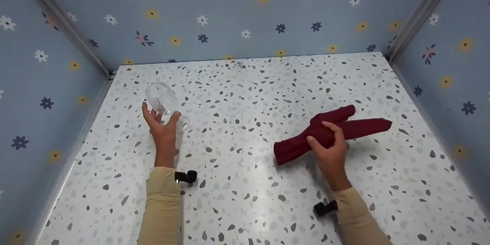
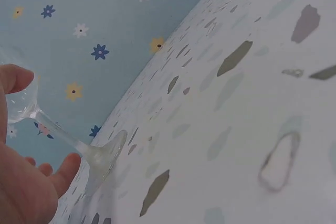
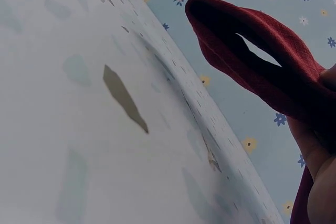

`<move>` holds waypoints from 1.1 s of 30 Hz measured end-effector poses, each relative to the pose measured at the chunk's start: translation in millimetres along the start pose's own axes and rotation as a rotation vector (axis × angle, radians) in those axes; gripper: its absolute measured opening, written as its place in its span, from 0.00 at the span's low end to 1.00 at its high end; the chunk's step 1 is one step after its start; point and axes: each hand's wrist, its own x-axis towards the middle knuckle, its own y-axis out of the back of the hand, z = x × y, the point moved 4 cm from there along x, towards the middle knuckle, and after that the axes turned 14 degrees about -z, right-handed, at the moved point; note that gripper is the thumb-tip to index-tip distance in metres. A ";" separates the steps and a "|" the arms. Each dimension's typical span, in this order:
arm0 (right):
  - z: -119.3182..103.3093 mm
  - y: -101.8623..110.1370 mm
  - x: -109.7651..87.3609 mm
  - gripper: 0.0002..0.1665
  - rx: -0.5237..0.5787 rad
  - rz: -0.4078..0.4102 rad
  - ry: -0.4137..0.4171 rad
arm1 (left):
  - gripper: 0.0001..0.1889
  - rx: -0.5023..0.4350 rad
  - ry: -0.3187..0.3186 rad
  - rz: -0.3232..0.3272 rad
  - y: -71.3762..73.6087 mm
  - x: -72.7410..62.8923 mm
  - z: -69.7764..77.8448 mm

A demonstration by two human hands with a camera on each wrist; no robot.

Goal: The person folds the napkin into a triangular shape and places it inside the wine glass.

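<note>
By left grip (image 1: 163, 132), wineglass (image 1: 160, 95); in right grip (image 1: 332, 154) — cloth (image 1: 363, 127)

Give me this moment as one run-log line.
left hand: fingers spread around wine glass | glass: upright | right hand: grips dark red cloth

Flowered panels (image 1: 245, 11) enclose the tabletop (image 1: 233, 160), booth-like.

A broad lane of tabletop (image 1: 237, 141) runs up the middle here, wine glass (image 1: 161, 97) to the left, maroon cloth (image 1: 323, 134) to the right! Beyond it the flowered back wall (image 1: 245, 11) blocks the way, side walls (image 1: 30, 115) hemming both flanks.
</note>
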 end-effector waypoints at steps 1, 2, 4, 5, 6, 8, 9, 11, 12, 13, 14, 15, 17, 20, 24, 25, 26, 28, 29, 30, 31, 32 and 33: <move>-0.2 0.2 0.3 0.33 -0.002 0.000 -0.001 | 0.54 -0.001 0.001 -0.010 -0.7 0.9 1.8; -0.3 0.4 0.6 0.33 -0.004 -0.001 -0.002 | 0.55 0.001 0.003 -0.019 -1.6 1.3 3.9; -0.4 0.5 0.6 0.33 -0.005 0.001 -0.006 | 0.55 -0.007 0.004 -0.039 -3.0 0.4 9.3; -0.4 0.4 0.4 0.33 -0.006 0.001 -0.009 | 0.55 -0.021 0.003 -0.048 -3.8 -1.0 13.0; -0.3 0.3 0.3 0.33 -0.002 0.000 -0.010 | 0.55 -0.036 -0.001 -0.061 -4.7 -2.5 17.1; -0.1 0.5 0.3 0.33 0.005 0.001 -0.009 | 0.56 -0.076 -0.020 -0.090 -7.5 -5.7 26.3; -0.1 0.6 0.3 0.33 0.008 0.002 -0.009 | 0.56 -0.095 -0.029 -0.106 -8.7 -6.8 30.2; 0.1 0.7 0.4 0.33 0.012 0.002 -0.009 | 0.56 -0.110 -0.038 -0.129 -11.0 -9.1 37.6; 0.2 0.5 0.5 0.33 0.014 0.000 -0.009 | 0.56 -0.109 -0.041 -0.138 -11.6 -9.3 39.7; 0.4 0.4 0.5 0.33 0.013 -0.002 -0.011 | 0.55 -0.102 -0.036 -0.142 -12.0 -9.5 41.0; 0.5 0.3 0.5 0.33 0.013 -0.002 -0.014 | 0.54 -0.089 -0.025 -0.142 -12.3 -9.8 41.6; 0.6 0.1 0.5 0.33 0.014 -0.004 -0.015 | 0.52 -0.075 -0.014 -0.138 -12.2 -9.6 41.2; 0.6 -0.3 0.1 0.33 0.009 -0.008 -0.020 | 0.49 -0.054 0.010 -0.125 -11.8 -10.3 41.2; 0.4 -1.2 -0.7 0.33 0.001 -0.012 -0.023 | 0.46 -0.039 0.053 -0.107 -11.1 -12.2 39.9; 0.0 -1.7 -1.3 0.33 -0.011 -0.010 -0.033 | 0.45 -0.015 0.092 -0.109 -8.9 -9.8 33.4; -0.1 -1.6 -1.2 0.33 -0.013 -0.007 -0.037 | 0.46 -0.010 0.100 -0.108 -7.9 -7.9 30.2; -0.3 -1.7 -0.9 0.33 -0.015 -0.006 -0.039 | 0.46 -0.002 0.107 -0.105 -6.9 -5.6 26.5; -0.5 -1.9 -0.4 0.33 -0.017 -0.006 -0.037 | 0.46 0.003 0.106 -0.104 -5.3 -1.5 19.9; -0.9 -2.1 -0.2 0.33 -0.018 -0.006 -0.035 | 0.46 -0.001 0.101 -0.104 -5.0 -0.2 17.7; -1.2 -2.3 -0.2 0.33 -0.018 -0.005 -0.033 | 0.46 -0.004 0.095 -0.103 -5.0 0.6 16.1; -1.5 -2.6 -0.3 0.33 -0.018 -0.005 -0.032 | 0.46 -0.007 0.088 -0.101 -5.3 0.5 15.5; -1.9 -3.0 -0.5 0.32 -0.017 -0.006 -0.029 | 0.46 -0.008 0.081 -0.101 -5.8 0.1 15.4; -2.2 -3.3 -0.7 0.32 -0.015 -0.007 -0.028 | 0.46 -0.010 0.073 -0.102 -6.3 -0.4 15.8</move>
